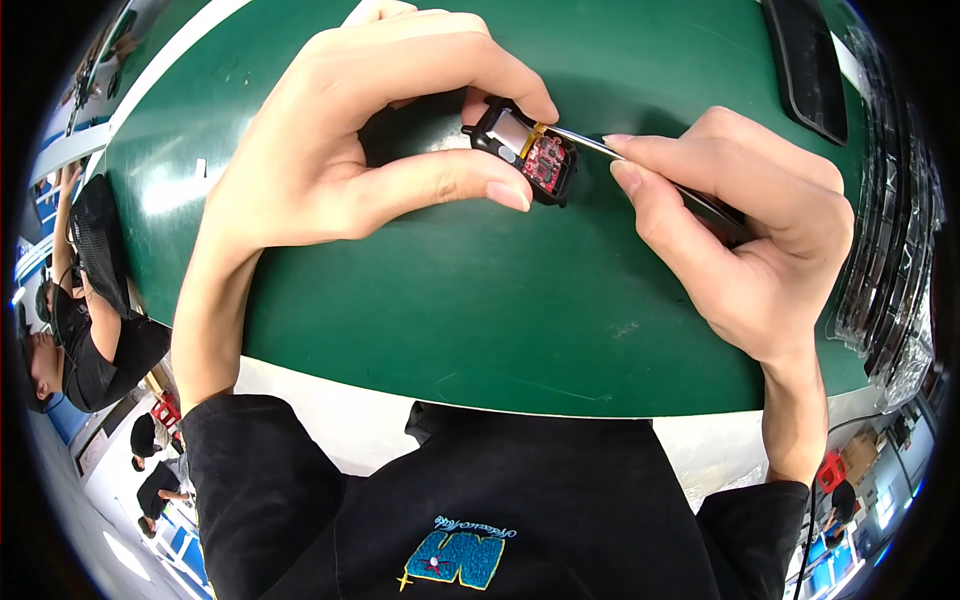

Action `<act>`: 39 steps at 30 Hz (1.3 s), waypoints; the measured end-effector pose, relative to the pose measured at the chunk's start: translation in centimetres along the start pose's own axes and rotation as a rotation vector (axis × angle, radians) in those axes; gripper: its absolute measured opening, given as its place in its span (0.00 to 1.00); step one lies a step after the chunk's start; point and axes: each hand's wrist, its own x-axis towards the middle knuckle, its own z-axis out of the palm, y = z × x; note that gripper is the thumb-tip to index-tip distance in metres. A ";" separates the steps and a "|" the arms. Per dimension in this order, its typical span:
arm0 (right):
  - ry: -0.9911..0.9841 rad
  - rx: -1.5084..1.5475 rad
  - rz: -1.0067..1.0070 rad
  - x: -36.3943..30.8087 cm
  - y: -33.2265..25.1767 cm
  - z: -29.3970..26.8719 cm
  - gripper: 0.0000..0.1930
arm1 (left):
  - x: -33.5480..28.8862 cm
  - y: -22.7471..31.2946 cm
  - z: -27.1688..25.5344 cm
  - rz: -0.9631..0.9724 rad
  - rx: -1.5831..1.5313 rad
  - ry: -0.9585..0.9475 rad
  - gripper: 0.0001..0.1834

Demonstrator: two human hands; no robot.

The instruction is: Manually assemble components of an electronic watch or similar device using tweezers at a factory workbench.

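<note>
Between the thumb and fingers of my left hand (340,140) is a small black device housing (566,183), its inside facing up. A red circuit board (549,162) sits in its right part, and a silver battery cell (508,130) in its left part. Yellow tape (536,136) lies at the border between the two. My right hand (750,210) pinches a slim pair of metal tweezers (590,143). The tweezers' tip reaches the housing's upper edge near the yellow tape; whether it touches is too small to tell.
Under my hands is a green work table (450,320). A black tray-like object (806,70) lies at the far right. Stacked black trays in clear plastic (885,220) line the right edge. A small white scrap (201,168) is at the left. Another person (95,340) sits at far left.
</note>
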 end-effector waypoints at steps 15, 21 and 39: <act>0.037 -0.018 -0.036 -0.2 0.3 0.3 0.11 | -0.3 0.1 0.2 -0.047 -0.027 0.018 0.32; 0.020 -0.049 -0.051 -0.3 0.0 -0.2 0.10 | -0.2 0.3 0.0 -0.042 -0.014 0.007 0.32; 0.293 0.208 0.010 0.0 1.7 -0.8 0.05 | 0.2 2.0 0.4 -0.146 0.024 0.081 0.32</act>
